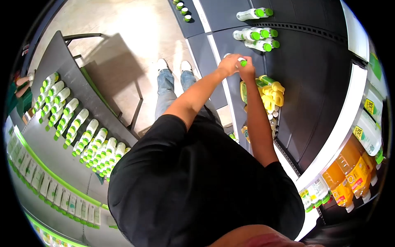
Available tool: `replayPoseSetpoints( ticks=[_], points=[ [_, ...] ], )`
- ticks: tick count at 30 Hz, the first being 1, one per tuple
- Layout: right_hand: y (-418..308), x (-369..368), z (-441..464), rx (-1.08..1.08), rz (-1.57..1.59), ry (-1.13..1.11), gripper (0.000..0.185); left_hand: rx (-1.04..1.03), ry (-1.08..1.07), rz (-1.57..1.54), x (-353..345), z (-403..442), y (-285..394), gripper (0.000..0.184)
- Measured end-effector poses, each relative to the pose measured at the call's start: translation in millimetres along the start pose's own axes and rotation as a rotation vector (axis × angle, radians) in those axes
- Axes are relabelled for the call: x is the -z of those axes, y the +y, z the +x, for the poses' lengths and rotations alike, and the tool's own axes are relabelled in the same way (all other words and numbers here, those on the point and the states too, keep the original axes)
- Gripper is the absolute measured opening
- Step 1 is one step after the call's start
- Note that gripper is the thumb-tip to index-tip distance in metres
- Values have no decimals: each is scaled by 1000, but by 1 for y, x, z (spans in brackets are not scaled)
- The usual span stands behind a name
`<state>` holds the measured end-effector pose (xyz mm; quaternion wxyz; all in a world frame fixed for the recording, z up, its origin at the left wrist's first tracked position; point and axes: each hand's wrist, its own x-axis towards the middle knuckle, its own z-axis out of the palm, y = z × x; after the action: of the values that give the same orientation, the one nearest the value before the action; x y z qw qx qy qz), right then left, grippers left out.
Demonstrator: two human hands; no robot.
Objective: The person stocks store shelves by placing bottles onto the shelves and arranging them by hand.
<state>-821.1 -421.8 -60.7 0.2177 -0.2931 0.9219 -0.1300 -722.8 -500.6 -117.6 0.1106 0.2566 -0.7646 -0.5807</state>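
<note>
My left hand (228,65) is wrapped around a small white bottle with a green cap (243,63). Close against it, the fingers of my right hand (247,71) are closed at the bottle's cap end. Both hands are over the front part of a dark shelf (304,82), and most of the bottle is hidden by the fingers. Just beyond them on that shelf, several similar green-capped bottles (255,35) lie on their sides in small groups. Yellow-capped or yellow-handled containers (272,94) stand beside my right forearm, partly covered by it.
To the left, a grey shelf board (66,57) carries rows of green-capped bottles (84,117). Large orange drink bottles (353,164) and clear bottles (367,132) line the right side. Another person's hand (25,82) shows at the far left. Tiled floor (123,24) lies between the shelves.
</note>
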Motion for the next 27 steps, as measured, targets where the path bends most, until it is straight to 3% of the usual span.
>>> replayPoseSetpoints(
  ticks=[1,2,5,9,12,15,17,19,21,23,27],
  points=[
    [5,4,4,22,64,-86,46,173,5,0,-8,3,4,50],
    [9,7,5,45,131,-171,45,126,-3,28,-11,5,1,49],
    [1,15,-15,135,118,-133,41,-19,-31,93,6,-6,-8,46],
    [-34,15,-53,141,200,-36,36,-151,-274,194,58,-22,-9,55],
    [-58,-6,-78,179,213,-23,32,-57,-549,95,76,-50,-45,59],
    [-81,-37,-93,275,129,-115,32,67,-563,78,117,-97,-59,68],
    [-93,-55,-98,293,97,-272,33,75,-515,55,129,-134,-104,67],
    [-118,-71,-107,387,33,-405,34,135,-427,47,167,-178,-106,61],
    [-138,-92,-118,418,156,-597,36,308,-349,134,194,-219,-115,58],
    [-159,-110,-126,458,232,-822,37,301,-278,258,202,-255,-146,58],
    [-192,-146,-135,525,204,-1006,36,411,-27,269,206,-315,-161,54]
  ],
)
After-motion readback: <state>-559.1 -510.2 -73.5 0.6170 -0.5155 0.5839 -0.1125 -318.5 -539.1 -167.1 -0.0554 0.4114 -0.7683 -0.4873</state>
